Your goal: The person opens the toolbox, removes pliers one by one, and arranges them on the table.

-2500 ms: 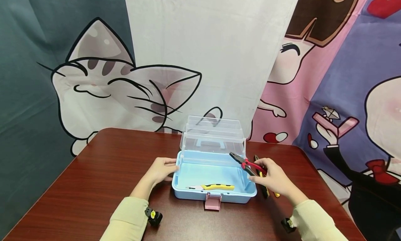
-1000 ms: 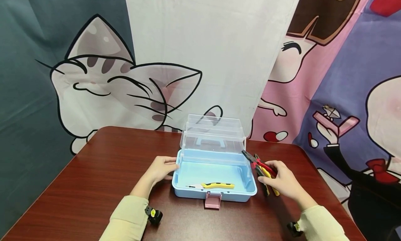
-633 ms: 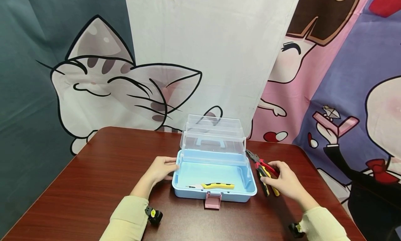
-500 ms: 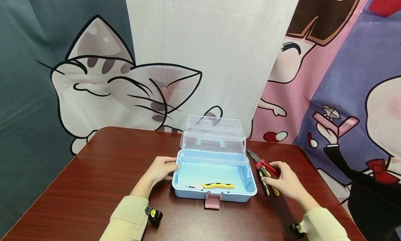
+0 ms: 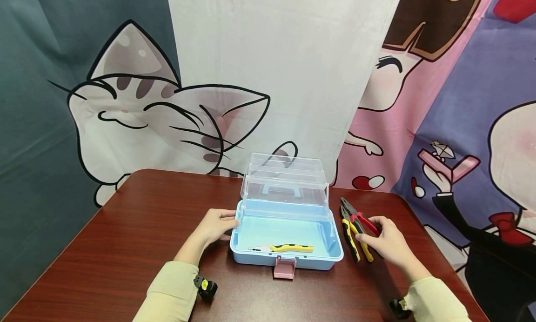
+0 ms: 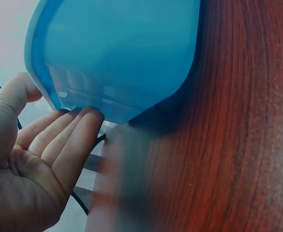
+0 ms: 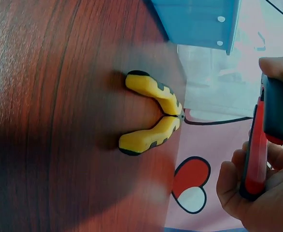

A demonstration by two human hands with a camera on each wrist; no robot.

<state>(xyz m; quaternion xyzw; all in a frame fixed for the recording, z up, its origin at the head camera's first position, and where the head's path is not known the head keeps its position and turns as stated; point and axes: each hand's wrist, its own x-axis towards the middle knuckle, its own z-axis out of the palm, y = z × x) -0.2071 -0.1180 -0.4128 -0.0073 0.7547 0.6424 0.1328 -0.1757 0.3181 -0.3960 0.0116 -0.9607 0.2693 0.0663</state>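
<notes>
A light-blue toolbox (image 5: 251, 258) stands with its clear lid (image 5: 286, 173) raised at the back. My left hand (image 5: 215, 226) grips its left side, thumb at the rim and fingers against the outer wall (image 6: 107, 48). My right hand (image 5: 389, 243) holds red-and-black pliers (image 5: 369, 223) by the handles, right of the box; the right wrist view shows them raised off the table. Beneath and beside them lie yellow-and-black pliers (image 5: 350, 238), handles spread. Inside the box, near its front wall, lies a yellow-handled tool (image 5: 291, 248) with a thin pale tip.
A pink clasp (image 5: 284, 269) hangs at the box front. The dark red wooden table (image 5: 138, 247) has its back edge near a printed cloth backdrop (image 5: 284, 70). The yellow pliers lie close to the box's right wall.
My right hand has moved the red-and-black pliers rightward, from over the box's right edge to above the yellow-and-black pliers. My left hand and the toolbox have stayed put.
</notes>
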